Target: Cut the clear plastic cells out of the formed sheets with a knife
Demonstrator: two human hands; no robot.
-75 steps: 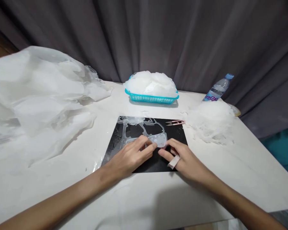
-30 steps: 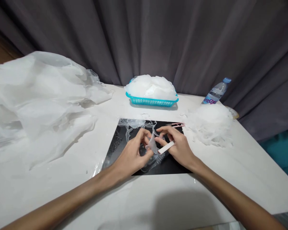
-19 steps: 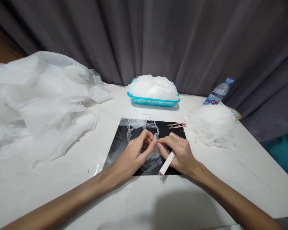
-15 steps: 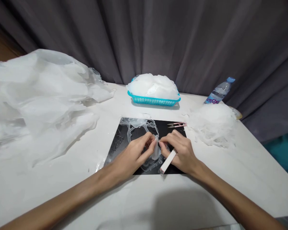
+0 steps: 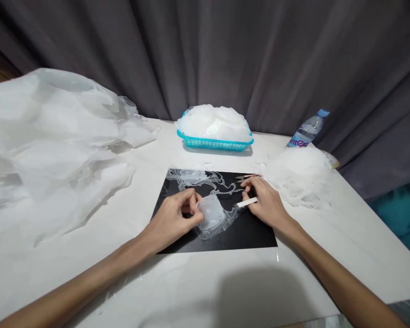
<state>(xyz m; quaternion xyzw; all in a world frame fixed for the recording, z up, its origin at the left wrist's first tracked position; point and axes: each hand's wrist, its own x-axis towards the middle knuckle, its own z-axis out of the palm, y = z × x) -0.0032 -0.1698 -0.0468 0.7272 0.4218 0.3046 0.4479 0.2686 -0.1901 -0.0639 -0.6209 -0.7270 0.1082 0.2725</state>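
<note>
- The left hand (image 5: 176, 216) pinches the left edge of a translucent, rounded panel (image 5: 210, 212), narrow between thumb and curled fingers; the panel is over the black mat (image 5: 253, 237), tilted a little.
- The right hand (image 5: 266, 202) has its fingers bent and close together near the end of a thin clear strand (image 5: 228, 190); I cannot tell whether they grip it. A white strip (image 5: 248, 202) sticks out by its thumb (an awkward thing to have so near fine work).
- Clear, lacy film (image 5: 191, 175) lies along the mat's far left part, with more film (image 5: 208, 234) just below the panel.
- To handle the panel well, I would judge, hold it by its edge, near whichever joint bears the pull, and keep the force low and flat to the mat; the sheet looks thin enough to crease or tear.
- A short, steady pull on the strand seems safer than a jerk, with the white strip turned away so it cannot snag.
- The pink-handled snips (image 5: 241, 178) lie by the right fingertips, so that hand should mind the blades.
- Beyond are a blue basket (image 5: 218, 144) heaped with white pieces (image 5: 217, 122), a leaning bottle (image 5: 305, 132) and a wispy pile (image 5: 304, 177); large pale sheets (image 5: 64, 123) spread at the left.
</note>
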